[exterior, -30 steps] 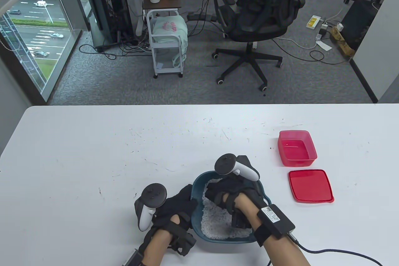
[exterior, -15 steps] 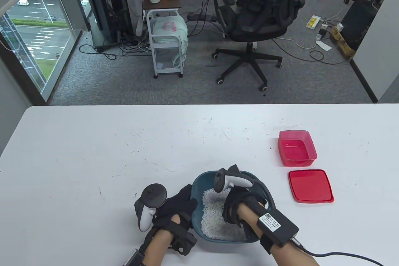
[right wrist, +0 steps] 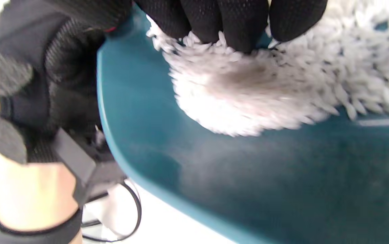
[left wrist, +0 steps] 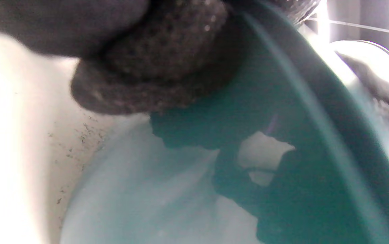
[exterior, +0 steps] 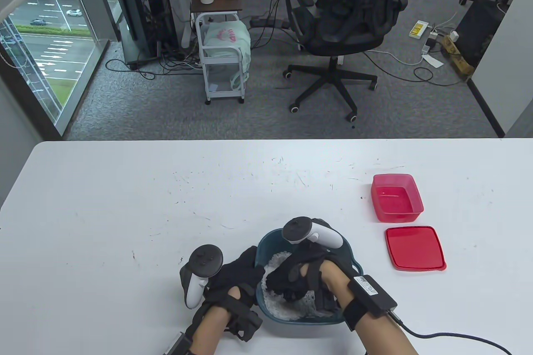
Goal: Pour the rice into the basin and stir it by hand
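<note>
A teal basin [exterior: 269,238] with white rice [exterior: 278,258] stands near the table's front edge. My left hand [exterior: 245,268] grips its left rim, fingers curled over the edge; the left wrist view shows a gloved finger [left wrist: 154,67] against the basin's outer wall [left wrist: 282,101]. My right hand [exterior: 278,282] is down inside the basin, palm down. In the right wrist view its fingertips [right wrist: 235,23] dig side by side into a heap of rice [right wrist: 248,95] piled against the basin wall [right wrist: 215,176]. The left hand [right wrist: 55,78] shows there at the rim.
To the right on the white table [exterior: 166,205] stand a red plastic box [exterior: 396,197] and, nearer me, its flat red lid [exterior: 414,247]. A black cable [exterior: 449,336] trails from my right wrist toward the front right.
My right hand has swept through the rice from the basin's right side to its left, pushing grains toward the left wall. The left hand and the basin have stayed put.
</note>
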A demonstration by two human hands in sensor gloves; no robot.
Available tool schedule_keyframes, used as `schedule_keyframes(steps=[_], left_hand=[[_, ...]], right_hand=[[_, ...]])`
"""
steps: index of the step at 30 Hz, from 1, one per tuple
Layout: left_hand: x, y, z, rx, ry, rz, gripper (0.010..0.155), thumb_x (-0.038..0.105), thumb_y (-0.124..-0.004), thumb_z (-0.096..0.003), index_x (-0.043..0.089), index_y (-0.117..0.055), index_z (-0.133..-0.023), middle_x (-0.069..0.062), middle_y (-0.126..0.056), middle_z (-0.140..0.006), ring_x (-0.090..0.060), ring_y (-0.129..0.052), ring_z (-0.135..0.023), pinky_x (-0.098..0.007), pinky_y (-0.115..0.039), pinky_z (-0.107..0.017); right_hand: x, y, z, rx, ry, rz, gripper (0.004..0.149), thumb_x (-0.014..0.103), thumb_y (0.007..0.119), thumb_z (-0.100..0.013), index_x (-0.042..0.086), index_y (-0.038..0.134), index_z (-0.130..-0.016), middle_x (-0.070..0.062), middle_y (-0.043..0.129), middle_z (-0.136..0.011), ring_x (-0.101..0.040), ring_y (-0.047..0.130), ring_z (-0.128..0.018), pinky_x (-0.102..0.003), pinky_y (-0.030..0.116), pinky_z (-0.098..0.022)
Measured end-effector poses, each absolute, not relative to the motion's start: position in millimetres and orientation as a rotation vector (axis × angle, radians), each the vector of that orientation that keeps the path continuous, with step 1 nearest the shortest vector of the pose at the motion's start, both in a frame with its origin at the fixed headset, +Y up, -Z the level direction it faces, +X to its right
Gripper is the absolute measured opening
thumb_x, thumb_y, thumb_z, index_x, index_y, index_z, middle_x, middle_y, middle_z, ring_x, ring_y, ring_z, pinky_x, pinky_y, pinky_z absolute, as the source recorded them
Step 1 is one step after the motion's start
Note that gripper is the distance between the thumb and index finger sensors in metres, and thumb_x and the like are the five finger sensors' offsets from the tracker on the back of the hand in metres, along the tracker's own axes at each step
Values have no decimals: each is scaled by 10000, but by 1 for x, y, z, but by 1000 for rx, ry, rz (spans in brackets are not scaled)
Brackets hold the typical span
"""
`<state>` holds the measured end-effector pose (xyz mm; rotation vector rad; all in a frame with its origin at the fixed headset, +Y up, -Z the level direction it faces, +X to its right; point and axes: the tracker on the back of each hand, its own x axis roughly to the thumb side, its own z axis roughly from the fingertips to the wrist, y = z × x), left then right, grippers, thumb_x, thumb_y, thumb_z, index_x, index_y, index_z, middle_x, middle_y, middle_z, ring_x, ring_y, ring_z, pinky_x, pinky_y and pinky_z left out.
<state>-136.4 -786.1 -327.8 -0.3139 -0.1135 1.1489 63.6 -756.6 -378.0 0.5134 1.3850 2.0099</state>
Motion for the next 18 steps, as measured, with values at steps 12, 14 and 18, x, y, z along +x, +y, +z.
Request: schedule_keyframes(steps=[12,14,18], left_hand=[[-136,-786,-328,-314,-116,1148,661,284,-826,-491,26,-611,-1060,-316,-779,-951,-170,-1083,-103,-252,-969,17],[-136,-786,-328,-313,-113,1147,661,285,-825,-490,25,-611,-1059,-315,-781,-949,-168,-1083,-101,-249,-969,20],[-136,-786,-328,-311,-108,1145,661,284,-824,-490,24,-612,-1059,-315,-784,-948,-167,-1082,-99,-249,-968,21]], right_hand=[[87,-742,-392,221,1177,2490,671,422,713,-404,45,635,-954,-246,655,-966,-486,693,-840,-658,617,-545],[91,-739,-390,158,1181,2613,676,420,717,-401,16,659,-940,-282,702,-935,-509,744,-803,-651,658,-520],[92,-737,-382,122,1262,2782,683,423,720,-394,-33,709,-903,-319,802,-864,-524,848,-712,-619,741,-455]])
